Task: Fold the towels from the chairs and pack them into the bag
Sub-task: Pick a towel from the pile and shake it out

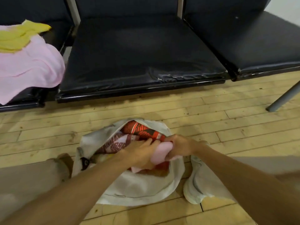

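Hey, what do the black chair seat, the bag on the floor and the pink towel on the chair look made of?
Chair seat: probably black vinyl or faux leather; slight sheen, cracked front edge.
Bag: off-white woven cloth, likely canvas; matte, slumps softly.
Pink towel: fuzzy terry or fleece, matte, draping in soft folds.
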`<action>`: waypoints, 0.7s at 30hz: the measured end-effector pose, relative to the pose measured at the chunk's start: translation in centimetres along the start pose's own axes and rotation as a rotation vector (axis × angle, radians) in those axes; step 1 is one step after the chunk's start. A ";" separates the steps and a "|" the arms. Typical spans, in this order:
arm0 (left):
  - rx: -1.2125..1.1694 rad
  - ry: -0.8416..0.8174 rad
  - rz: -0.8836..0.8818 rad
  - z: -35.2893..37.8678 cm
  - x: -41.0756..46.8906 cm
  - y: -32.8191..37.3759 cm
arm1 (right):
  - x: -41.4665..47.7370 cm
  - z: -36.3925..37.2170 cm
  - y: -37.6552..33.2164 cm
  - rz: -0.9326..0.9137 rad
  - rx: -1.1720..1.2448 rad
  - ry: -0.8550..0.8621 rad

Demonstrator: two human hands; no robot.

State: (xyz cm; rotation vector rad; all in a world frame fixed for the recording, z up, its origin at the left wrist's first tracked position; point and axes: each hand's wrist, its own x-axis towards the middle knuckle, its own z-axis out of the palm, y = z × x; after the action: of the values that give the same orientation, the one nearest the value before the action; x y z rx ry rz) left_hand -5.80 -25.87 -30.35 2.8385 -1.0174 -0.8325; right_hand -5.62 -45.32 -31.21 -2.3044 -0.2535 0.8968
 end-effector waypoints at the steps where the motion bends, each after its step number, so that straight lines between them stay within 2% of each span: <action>1: -0.001 0.004 0.012 0.7 0.5 0.3 | 0.3 0.3 0.3 -0.008 -0.028 0.006; 4: 0.000 0.066 0.004 2.3 1.6 0.3 | 0.7 0.8 1.3 -0.028 -0.071 0.063; 6: -0.063 0.101 -0.023 2.9 1.7 -0.3 | 0.2 0.6 1.7 -0.015 -0.134 0.166; 9: -0.147 0.140 -0.014 3.4 0.8 -1.2 | -1.9 0.5 1.1 -0.248 -0.382 0.304; 10: -0.163 0.153 -0.010 3.4 0.4 -1.4 | -2.7 0.6 0.5 -0.336 -0.485 0.292; 12: -0.155 0.176 -0.012 3.6 -0.4 -2.0 | -3.6 1.6 -0.7 -0.410 -0.629 0.150; 15: -0.041 0.244 0.072 4.4 -1.6 -3.1 | -4.0 2.9 -1.9 -0.312 -0.768 -0.171; 18: 0.065 0.297 0.210 5.0 -2.5 -3.3 | -4.2 3.4 -2.2 -0.409 -0.845 -0.173; 21: 0.095 0.238 0.244 5.4 -2.2 -2.9 | -4.4 3.7 -2.2 -0.446 -0.936 -0.176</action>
State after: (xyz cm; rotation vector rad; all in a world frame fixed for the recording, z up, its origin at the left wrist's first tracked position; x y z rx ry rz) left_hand -8.16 -21.44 -34.52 2.7222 -1.3590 -0.4258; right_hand -11.27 -43.47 -29.53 -2.7689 -1.4600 0.8349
